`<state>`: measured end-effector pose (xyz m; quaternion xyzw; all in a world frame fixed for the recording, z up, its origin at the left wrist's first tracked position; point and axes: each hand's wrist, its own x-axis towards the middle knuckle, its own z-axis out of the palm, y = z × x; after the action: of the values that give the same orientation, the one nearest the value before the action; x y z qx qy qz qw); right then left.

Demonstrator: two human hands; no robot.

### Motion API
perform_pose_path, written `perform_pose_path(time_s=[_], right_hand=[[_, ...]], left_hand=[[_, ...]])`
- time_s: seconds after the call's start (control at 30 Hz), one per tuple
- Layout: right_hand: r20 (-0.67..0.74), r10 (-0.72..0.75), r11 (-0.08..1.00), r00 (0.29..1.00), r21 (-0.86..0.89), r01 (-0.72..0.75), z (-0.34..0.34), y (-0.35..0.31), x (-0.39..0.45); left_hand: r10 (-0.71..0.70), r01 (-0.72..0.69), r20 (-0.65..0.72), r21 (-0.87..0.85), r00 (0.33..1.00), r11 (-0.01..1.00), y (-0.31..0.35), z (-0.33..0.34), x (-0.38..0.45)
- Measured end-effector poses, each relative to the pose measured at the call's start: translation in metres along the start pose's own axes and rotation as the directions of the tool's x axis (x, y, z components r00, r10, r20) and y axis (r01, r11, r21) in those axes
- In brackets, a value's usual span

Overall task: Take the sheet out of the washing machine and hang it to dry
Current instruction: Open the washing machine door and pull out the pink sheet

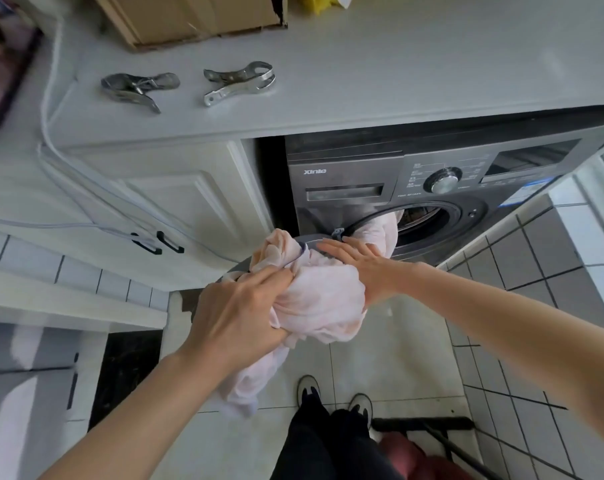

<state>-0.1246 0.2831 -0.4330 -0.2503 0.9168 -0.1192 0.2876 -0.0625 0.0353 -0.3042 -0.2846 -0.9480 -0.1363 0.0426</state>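
A pale pink sheet (323,299) is bunched into a loose bundle in front of the grey washing machine (432,188), with one end trailing back into the open drum (422,220) and a lower fold hanging toward the tiled floor (390,344). The bundle is gripped from the near side by the left hand (238,317), whose fingers are curled into the cloth. The right hand (356,261) is laid over the top of the bundle with fingers extended and close together, pressed against the fabric beside the rim of the open door (311,242). Two metal clips (240,83) are seen lying on the white countertop (397,64) above, near a cardboard box (189,19).
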Motion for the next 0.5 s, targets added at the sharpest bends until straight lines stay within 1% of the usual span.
perform_pose_path(time_s=[0.1, 0.17, 0.23, 0.33, 0.4, 0.5], right_hand=[[0.112, -0.035, 0.995, 0.993, -0.090, 0.045, -0.002, -0.008, 0.013], [0.206, -0.022, 0.995, 0.978, -0.091, 0.042, 0.002, -0.008, 0.020], [0.242, -0.029, 0.998, 0.970, -0.039, 0.040, 0.004, -0.011, 0.022], [0.223, -0.069, 0.995, 0.972, 0.092, 0.050, 0.012, -0.022, 0.024], [0.234, -0.052, 0.986, 0.971, 0.169, 0.012, 0.024, -0.029, 0.024], [0.259, -0.001, 0.971, 0.966, 0.231, -0.061, 0.042, -0.035, 0.028]], left_hand=[[-0.045, 0.045, 0.014, -0.011, 0.999, 0.999, -0.004, -0.009, -0.003], [-0.070, 0.071, 0.006, -0.006, 0.997, 0.997, -0.009, -0.016, -0.004], [-0.063, 0.063, -0.009, 0.031, 0.998, 0.998, -0.013, -0.024, -0.005], [-0.081, 0.082, -0.010, 0.079, 0.997, 0.994, -0.021, -0.031, -0.007], [-0.104, 0.104, -0.001, 0.100, 0.995, 0.990, -0.026, -0.033, -0.010], [-0.119, 0.116, 0.014, 0.131, 0.993, 0.985, -0.032, -0.033, -0.014]])
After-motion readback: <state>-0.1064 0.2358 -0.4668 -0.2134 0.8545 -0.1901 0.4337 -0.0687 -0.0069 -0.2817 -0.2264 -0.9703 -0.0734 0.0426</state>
